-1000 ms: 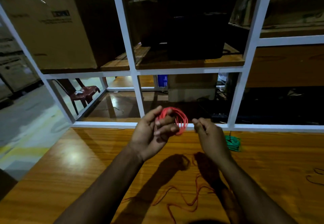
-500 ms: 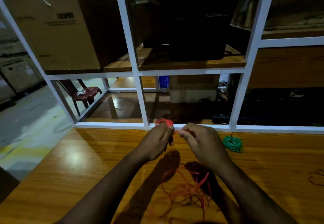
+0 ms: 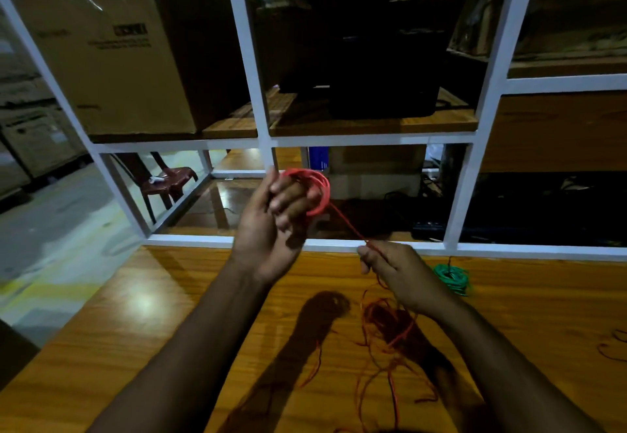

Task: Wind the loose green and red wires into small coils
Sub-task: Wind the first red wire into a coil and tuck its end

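The left hand (image 3: pixel 276 225) holds the red wire coil (image 3: pixel 314 191) around its curled fingers, above the wooden table (image 3: pixel 135 331). The right hand (image 3: pixel 397 273) pinches the taut red wire (image 3: pixel 349 227); its loose rest lies tangled below. The green wire coil (image 3: pixel 453 278) lies on the table, near the right hand.

bench (image 3: pixel 169 314): glossy varnished wood, smooth, reflecting a light patch
red wire (image 3: pixel 317 191): smooth plastic-coated strand, slight sheen
green coil (image 3: pixel 453 276): same plastic coating
frame (image 3: pixel 244 59): white painted, matt
box (image 3: pixel 101 59): plain brown cardboard, matt
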The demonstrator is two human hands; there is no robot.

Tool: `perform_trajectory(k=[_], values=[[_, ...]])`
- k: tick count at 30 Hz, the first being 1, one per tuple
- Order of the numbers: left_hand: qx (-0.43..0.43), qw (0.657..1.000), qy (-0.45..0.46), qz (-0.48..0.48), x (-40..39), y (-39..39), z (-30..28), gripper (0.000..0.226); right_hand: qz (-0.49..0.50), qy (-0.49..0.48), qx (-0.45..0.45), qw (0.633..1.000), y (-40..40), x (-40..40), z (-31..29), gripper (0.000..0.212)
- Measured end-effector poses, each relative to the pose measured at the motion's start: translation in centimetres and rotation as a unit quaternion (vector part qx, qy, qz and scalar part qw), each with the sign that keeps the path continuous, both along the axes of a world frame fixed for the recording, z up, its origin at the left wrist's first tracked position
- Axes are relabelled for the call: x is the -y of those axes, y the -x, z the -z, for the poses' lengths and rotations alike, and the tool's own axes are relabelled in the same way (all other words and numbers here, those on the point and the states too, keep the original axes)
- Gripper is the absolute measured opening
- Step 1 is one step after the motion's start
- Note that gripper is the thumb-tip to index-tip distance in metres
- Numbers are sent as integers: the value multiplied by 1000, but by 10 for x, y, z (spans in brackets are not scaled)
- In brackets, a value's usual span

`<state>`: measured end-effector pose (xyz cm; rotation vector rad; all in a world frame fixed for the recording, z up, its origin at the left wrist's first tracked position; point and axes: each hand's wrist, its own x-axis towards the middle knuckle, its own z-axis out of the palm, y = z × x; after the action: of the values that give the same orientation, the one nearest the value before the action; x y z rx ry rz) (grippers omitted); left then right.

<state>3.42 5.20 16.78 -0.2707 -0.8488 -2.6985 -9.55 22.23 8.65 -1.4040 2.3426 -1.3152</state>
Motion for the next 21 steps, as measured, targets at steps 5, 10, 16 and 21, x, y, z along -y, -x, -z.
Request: perform_trajectory(k=[5,10,16,21], values=[[72,957,152,-235,24,15,5,41,-96,-54,-22,994,-29,2,-17,26],[191,681,648,-283,17,21,58,41,-79,-12,-84,993,-35,4,-36,24],[176,763,614,-102,-16,11,64,52,89,98,-97,986,3,1,-23,19],[127,954,262,66,-21,7,48,38,87,122,29,988,7,2,-16,44]])
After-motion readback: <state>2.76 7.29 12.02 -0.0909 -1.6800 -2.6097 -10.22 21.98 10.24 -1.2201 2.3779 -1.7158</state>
